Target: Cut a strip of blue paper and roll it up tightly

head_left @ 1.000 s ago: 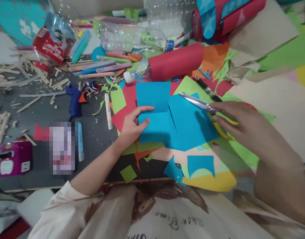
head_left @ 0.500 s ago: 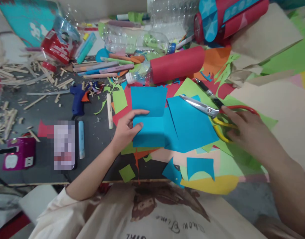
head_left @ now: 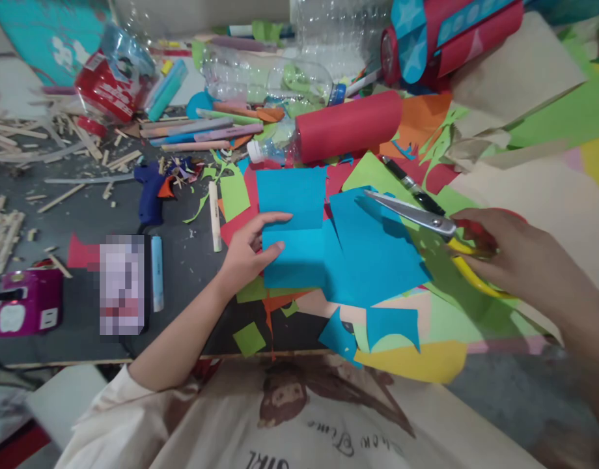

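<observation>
My left hand (head_left: 248, 251) pinches the left edge of a folded blue paper sheet (head_left: 294, 254), thumb under the fold and fingers on top. A larger blue sheet (head_left: 372, 251) lies just to its right. My right hand (head_left: 512, 257) grips the yellow and red handles of a pair of scissors (head_left: 421, 218), lifted off the papers, blades closed and pointing left over the larger sheet.
Coloured paper scraps cover the table. A red paper roll (head_left: 348, 124), plastic bottles (head_left: 265, 78), markers (head_left: 202, 130), a blue glue gun (head_left: 148, 192), a black pen (head_left: 411, 185), wooden sticks (head_left: 16, 150), a magenta box (head_left: 28, 309) and a glue stick (head_left: 157, 273) lie around.
My right hand reached the scissors, closed on their handles and lifted them off the paper. My left hand stayed on the folded blue sheet.
</observation>
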The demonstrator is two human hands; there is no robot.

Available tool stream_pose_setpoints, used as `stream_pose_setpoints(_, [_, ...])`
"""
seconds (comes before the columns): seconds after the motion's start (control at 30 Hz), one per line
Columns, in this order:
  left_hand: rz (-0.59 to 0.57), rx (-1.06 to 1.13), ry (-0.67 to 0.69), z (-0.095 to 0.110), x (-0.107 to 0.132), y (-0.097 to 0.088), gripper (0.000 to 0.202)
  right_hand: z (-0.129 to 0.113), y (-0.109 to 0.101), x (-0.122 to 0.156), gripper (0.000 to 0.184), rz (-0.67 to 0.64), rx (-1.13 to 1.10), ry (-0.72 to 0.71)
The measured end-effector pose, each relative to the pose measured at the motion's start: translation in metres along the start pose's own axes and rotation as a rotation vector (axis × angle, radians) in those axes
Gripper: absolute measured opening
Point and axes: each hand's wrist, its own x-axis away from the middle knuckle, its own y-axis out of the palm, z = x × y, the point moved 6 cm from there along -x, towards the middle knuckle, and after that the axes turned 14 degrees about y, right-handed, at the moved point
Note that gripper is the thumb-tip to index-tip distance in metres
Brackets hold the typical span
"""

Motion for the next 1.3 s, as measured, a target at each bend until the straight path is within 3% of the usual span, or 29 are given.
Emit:
stream_pose_setpoints(0.1, [-0.011,0.008,0.017,0.001,0.000,0.001,0.031,-0.004,-0.003,0.002,0.036,-0.088,-0.075,-0.045])
stream_pose_setpoints(0.27, [-0.031,-0.029,0.016,-0.004,0.005,0.000,0.033,-0.015,0.002,0.007,0.059,-0.248,-0.068,-0.065])
stream_pose_setpoints(0.43, [-0.060,-0.027,0.039,-0.001,0.005,0.003,0.033,-0.030,0.001,0.010,0.070,-0.192,-0.026,-0.170])
stream_pose_setpoints(0.63, [-0.118,-0.078,0.079,0.003,0.004,0.007,0.031,-0.051,0.006,0.010,0.066,-0.211,0.027,-0.299])
stream_pose_setpoints(0.87, [-0.145,-0.073,0.080,-0.001,0.009,0.008,0.036,-0.062,0.013,0.002,0.064,-0.336,0.052,-0.285])
stream_pose_setpoints(1.3, [-0.164,-0.087,0.097,0.003,0.009,0.011,0.039,-0.071,0.012,0.004,0.061,-0.283,0.013,-0.331])
